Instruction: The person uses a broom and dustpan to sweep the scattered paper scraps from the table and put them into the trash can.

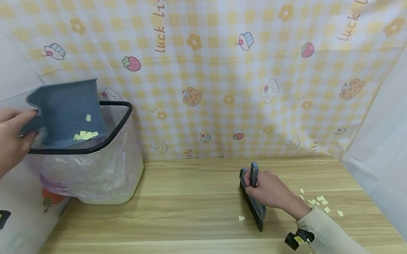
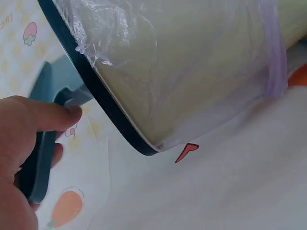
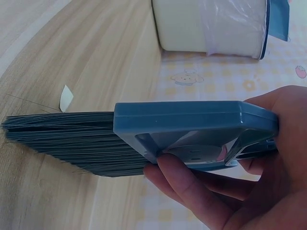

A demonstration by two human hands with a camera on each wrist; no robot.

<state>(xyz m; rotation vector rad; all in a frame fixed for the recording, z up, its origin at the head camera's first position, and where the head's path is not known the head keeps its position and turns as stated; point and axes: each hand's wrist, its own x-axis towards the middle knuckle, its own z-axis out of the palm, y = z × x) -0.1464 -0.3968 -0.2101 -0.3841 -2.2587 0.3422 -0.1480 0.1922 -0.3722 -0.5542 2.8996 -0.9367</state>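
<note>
In the head view my left hand (image 1: 0, 144) grips the handle of a blue-grey dustpan (image 1: 68, 104), which is tilted over the trash bin (image 1: 128, 159). A small heap of pale yellow paper scraps (image 1: 85, 135) lies low on the pan, with one scrap above it. My right hand (image 1: 269, 190) holds a hand brush (image 1: 253, 204) by its handle, bristles down at the table. The right wrist view shows the dark bristles (image 3: 72, 139) and the fingers around the blue-grey brush body. One scrap (image 1: 241, 218) lies just left of the brush.
The bin has a black rim (image 1: 118, 129) and a clear liner with a purple band. Several loose scraps (image 1: 321, 199) are spread over the wooden table (image 1: 169, 230) around my right forearm. A checked curtain (image 1: 221, 79) stands behind, white cloth (image 1: 406, 143) at the right.
</note>
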